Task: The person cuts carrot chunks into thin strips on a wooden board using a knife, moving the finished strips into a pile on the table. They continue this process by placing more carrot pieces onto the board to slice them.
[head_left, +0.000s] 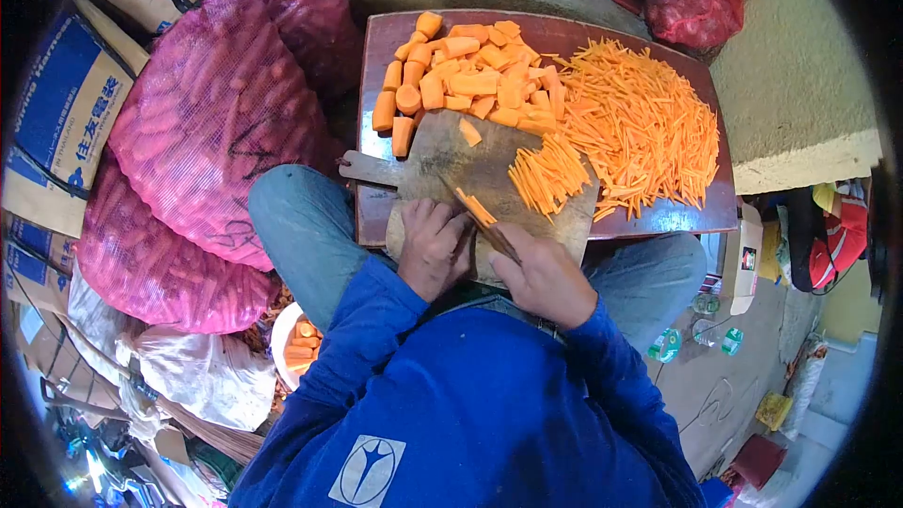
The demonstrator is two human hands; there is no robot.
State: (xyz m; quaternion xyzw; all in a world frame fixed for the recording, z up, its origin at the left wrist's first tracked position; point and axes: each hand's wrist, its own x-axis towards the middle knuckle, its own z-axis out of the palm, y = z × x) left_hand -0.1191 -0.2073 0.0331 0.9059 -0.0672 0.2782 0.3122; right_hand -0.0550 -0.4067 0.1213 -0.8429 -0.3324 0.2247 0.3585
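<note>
My right hand (547,275) is closed round the handle of a knife (506,245), its blade angled up and left over the round wooden cutting board (437,146). Thin carrot sticks (478,208) lie against the blade. On the near left part of the board rests my left hand (435,243), fingers curled beside the knife; whatever lies beneath them is hidden. A bundle of carrot sticks (547,175) sits on the board's right side, and one carrot piece (469,133) near its far edge. Peeled carrot chunks (475,83) are heaped behind the board.
A large pile of shredded carrot (644,122) covers the right of the low reddish table (668,216). Pink mesh sacks (221,122) stand at the left. Beside my left leg is a white bucket (282,343) with carrot pieces. A red mesh bag (694,5) sits behind.
</note>
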